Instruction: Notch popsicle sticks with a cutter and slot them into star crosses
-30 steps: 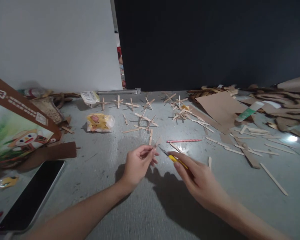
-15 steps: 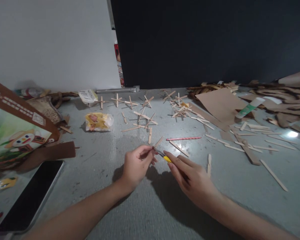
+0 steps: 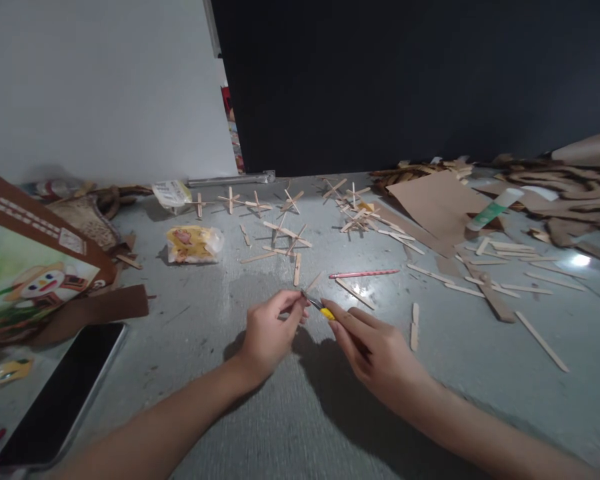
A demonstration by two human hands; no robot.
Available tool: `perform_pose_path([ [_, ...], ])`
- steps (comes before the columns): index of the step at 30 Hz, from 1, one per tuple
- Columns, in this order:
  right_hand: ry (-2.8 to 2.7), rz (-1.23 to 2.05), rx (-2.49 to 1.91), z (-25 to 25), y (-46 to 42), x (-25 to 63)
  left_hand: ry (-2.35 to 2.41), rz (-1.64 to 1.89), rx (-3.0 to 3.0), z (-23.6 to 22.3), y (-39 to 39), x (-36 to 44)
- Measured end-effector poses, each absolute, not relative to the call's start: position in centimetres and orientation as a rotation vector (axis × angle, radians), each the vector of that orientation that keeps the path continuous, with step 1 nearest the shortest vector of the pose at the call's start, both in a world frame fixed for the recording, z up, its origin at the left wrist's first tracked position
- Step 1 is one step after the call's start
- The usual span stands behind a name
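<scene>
My left hand (image 3: 275,330) is closed, pinching a thin wooden craft stick (image 3: 315,282) that points up and to the right from the fingertips. In my right hand (image 3: 375,343) is a craft knife (image 3: 327,313) with a yellow handle, gripped with the index finger along it. Its metal blade lies against the stick, close to the left fingertips; the exact contact is too small to make out. Just beyond my hands lie a notched craft stick (image 3: 297,269), a red pencil (image 3: 364,274) and another stick (image 3: 355,293).
Crossed-stick pieces (image 3: 231,199) stand along the back. Loose sticks (image 3: 543,341), cardboard (image 3: 427,203) and a green-and-white glue stick (image 3: 495,210) lie to the right. On the left are a yellow snack packet (image 3: 193,244), a phone (image 3: 63,393) and a printed paper bag (image 3: 40,243).
The knife has shifted slightly up and left against the stick, and the stick shows narrower, as if turned. The whole view has moved a little.
</scene>
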State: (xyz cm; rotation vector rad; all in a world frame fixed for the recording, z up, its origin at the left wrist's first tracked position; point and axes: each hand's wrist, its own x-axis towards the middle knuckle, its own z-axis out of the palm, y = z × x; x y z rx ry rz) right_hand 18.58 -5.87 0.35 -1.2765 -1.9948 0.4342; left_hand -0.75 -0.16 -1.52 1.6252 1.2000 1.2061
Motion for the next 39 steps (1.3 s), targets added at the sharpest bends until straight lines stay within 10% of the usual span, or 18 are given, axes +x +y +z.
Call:
perform_pose_path([
  [39, -2.029, 0.425, -1.41, 1.2, -6.32, 18.26, 1.323, 1.084, 1.994, -1.5, -0.65, -0.71],
])
